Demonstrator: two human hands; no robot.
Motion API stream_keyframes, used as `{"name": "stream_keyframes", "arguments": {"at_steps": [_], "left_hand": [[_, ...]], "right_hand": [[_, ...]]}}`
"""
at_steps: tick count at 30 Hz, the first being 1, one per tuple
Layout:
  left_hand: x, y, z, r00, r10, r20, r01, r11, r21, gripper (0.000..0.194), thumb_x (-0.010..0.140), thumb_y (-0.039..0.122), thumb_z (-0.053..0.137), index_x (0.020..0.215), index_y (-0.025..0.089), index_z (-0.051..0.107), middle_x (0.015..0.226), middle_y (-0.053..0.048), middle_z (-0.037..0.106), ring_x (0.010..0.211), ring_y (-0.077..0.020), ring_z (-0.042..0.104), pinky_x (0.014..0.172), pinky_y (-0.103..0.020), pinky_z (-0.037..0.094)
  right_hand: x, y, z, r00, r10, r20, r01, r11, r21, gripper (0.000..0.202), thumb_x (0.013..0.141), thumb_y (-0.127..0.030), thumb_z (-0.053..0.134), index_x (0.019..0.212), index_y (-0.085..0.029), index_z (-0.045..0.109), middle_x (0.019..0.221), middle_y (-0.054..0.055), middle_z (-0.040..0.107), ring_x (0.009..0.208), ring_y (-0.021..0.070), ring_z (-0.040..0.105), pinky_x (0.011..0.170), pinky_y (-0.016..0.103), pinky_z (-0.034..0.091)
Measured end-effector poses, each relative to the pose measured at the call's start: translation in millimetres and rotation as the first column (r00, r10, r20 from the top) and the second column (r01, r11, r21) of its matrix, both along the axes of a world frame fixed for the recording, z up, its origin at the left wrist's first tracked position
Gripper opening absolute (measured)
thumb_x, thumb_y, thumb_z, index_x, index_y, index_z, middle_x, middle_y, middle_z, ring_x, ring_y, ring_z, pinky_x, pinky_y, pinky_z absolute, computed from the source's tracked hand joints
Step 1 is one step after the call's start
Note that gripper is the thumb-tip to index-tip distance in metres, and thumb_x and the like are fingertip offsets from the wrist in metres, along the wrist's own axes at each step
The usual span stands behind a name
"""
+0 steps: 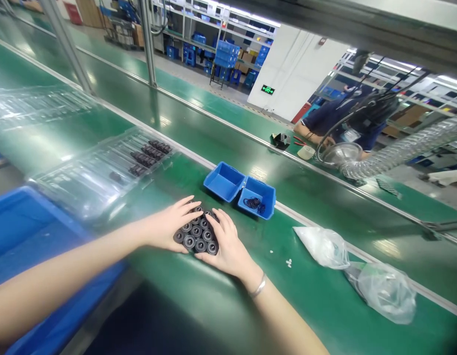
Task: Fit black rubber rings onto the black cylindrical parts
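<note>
Several round black parts with ringed tops (196, 231) stand packed together on the green work surface (169, 291). My left hand (169, 224) curves around their left side, fingertips resting over the far edge of the cluster. From the right, my right hand (228, 244) cups the same cluster, its thumb along the near side and its fingers over the top. Both hands press the group between them. Just beyond the cluster are two small blue bins, the left one (224, 182) bare inside and the right one (258, 197) holding thin black rings.
A clear plastic tray (91, 182) with black parts lies left; a large blue crate (24, 236) is nearer. Plastic bags (324, 246) and small white bits (289, 263) lie right. Across the metal rail, a person (342, 118) works beside a transparent hose (409, 145).
</note>
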State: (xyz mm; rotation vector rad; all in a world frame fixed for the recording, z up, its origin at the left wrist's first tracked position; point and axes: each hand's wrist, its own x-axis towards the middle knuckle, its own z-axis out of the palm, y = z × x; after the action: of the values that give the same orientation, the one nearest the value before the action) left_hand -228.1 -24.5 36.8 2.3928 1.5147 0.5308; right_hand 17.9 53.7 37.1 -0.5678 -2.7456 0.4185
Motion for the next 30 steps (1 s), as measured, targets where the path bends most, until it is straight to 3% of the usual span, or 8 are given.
{"name": "stream_keyframes", "arguments": {"at_steps": [5,9,13,16,23,30], "left_hand": [[30.6,7.2,-2.0,0.999,-0.044,0.01,0.044,0.999,-0.005,0.101,0.07,0.053,0.076,0.152,0.019,0.027,0.159,-0.017,0.023,0.149,-0.0386,0.007,0.115,-0.059,0.029],[50.0,9.6,-0.4,0.999,-0.052,0.009,0.052,0.998,-0.027,0.098,0.073,0.052,0.074,0.152,0.022,0.026,0.16,-0.016,0.02,0.149,-0.0395,0.006,0.114,-0.062,0.028],[55.2,8.8,1.5,0.998,-0.061,0.003,0.061,0.997,-0.042,0.101,0.072,0.05,0.077,0.153,0.025,0.023,0.162,-0.013,0.017,0.148,-0.0403,0.006,0.114,-0.063,0.028],[52.6,6.2,-0.5,0.999,-0.041,0.016,0.041,0.998,-0.043,0.105,0.073,0.048,0.077,0.155,0.024,0.016,0.162,-0.013,0.014,0.149,-0.04,0.006,0.114,-0.061,0.03],[53.1,-2.9,-7.2,0.996,0.061,0.072,-0.055,0.995,-0.086,0.109,0.076,0.038,0.078,0.156,0.023,0.005,0.162,-0.017,0.008,0.148,-0.0416,0.006,0.113,-0.061,0.032],[57.6,-2.7,-8.3,0.988,0.103,0.116,-0.091,0.99,-0.104,0.098,0.082,0.044,0.071,0.155,0.023,0.009,0.163,-0.014,0.008,0.148,-0.0405,0.008,0.114,-0.06,0.03]], "right_hand": [[33.8,-3.8,6.4,1.0,-0.028,0.007,0.029,0.998,-0.059,0.099,0.076,-0.065,0.067,0.153,-0.019,0.023,0.155,0.018,0.027,0.146,0.036,0.021,0.116,0.059,0.026],[65.7,-10.5,11.3,0.993,-0.119,0.015,0.12,0.984,-0.131,0.104,0.075,-0.066,0.067,0.154,-0.021,0.018,0.158,0.016,0.018,0.147,0.0358,0.016,0.117,0.059,0.025],[96.6,-24.3,7.3,0.95,-0.313,0.006,0.305,0.923,-0.234,0.104,0.075,-0.06,0.072,0.154,-0.021,0.017,0.155,0.017,0.02,0.144,0.0358,0.022,0.115,0.058,0.03],[109.0,-33.7,-0.2,0.926,-0.377,0.004,0.357,0.874,-0.328,0.093,0.08,-0.049,0.071,0.152,-0.021,0.019,0.148,0.018,0.029,0.137,0.0331,0.035,0.111,0.052,0.04],[103.1,-37.7,-11.7,0.952,-0.3,-0.064,0.25,0.88,-0.405,0.075,0.088,-0.029,0.065,0.15,-0.023,0.024,0.138,0.015,0.041,0.132,0.0288,0.041,0.109,0.05,0.043],[111.9,-31.6,-6.9,0.978,-0.2,-0.059,0.151,0.871,-0.467,0.069,0.089,-0.018,0.058,0.15,-0.023,0.024,0.142,0.014,0.038,0.135,0.0262,0.038,0.112,0.046,0.041]]}}
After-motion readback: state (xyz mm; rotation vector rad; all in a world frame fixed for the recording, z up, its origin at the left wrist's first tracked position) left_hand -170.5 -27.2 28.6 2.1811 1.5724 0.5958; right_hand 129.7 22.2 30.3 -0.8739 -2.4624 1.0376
